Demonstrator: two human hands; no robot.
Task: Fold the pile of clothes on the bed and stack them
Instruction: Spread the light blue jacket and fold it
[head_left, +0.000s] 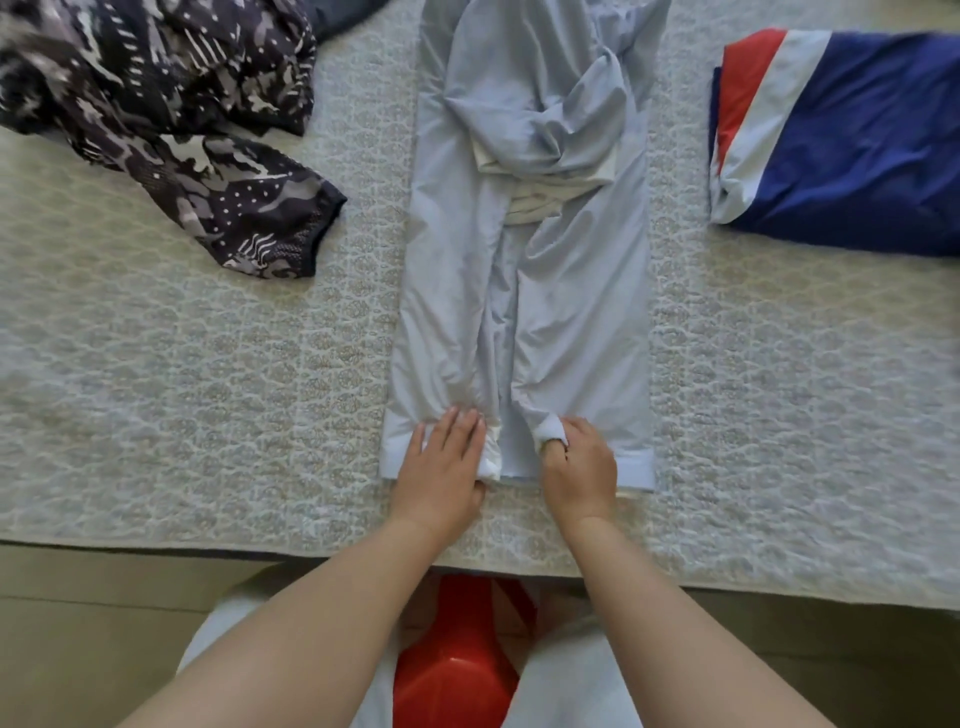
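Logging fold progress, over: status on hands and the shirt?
Left hand flat on light blue shirt hem, right hand pinching it. Sides and sleeves folded in. Folded red, white and blue garment at right, patterned dark garment unfolded at left; nothing blocking.

Shirt (524, 249) ctr on bed (208, 389); crumpled garment (156, 104) far left; folded garment (857, 140) far right.

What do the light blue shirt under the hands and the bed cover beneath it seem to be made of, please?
The light blue shirt looks like thin, matte woven cotton or a cotton blend: it creases finely and lies limp. The bed cover appears to be a quilted textile, pale with a repeating stitched pattern and a slightly puffy, dull surface. Fibre content cannot be confirmed from the look alone.
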